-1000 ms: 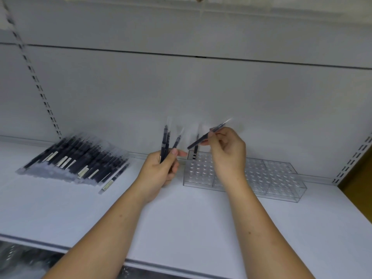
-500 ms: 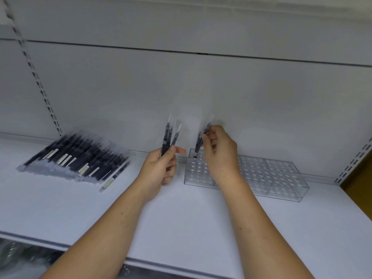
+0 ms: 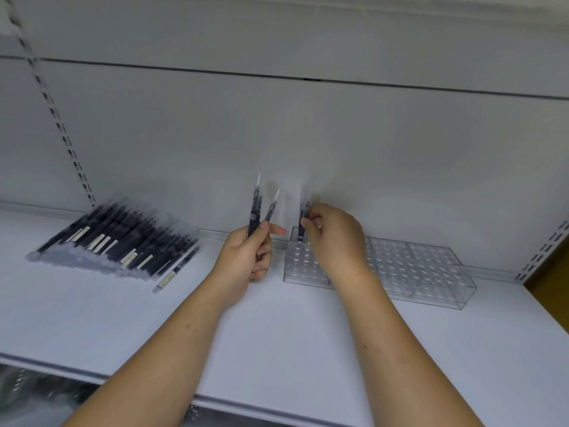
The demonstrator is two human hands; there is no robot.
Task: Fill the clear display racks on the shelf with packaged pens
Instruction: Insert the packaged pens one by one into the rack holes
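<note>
Labels [image 3: 167, 277] on piled pens [image 3: 144, 234] — pale strips — are unreadably blurred.

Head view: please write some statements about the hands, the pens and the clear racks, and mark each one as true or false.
1. The left hand holds a few packaged pens pointing upward. True.
2. The right hand lies flat on the shelf. False: it pinches a pen standing at the back left corner of the clear racks.
3. A pile of pens lies on the shelf, to the left of both hands. True.
4. The clear racks are nearly full. False: almost all their holes are empty.
</note>
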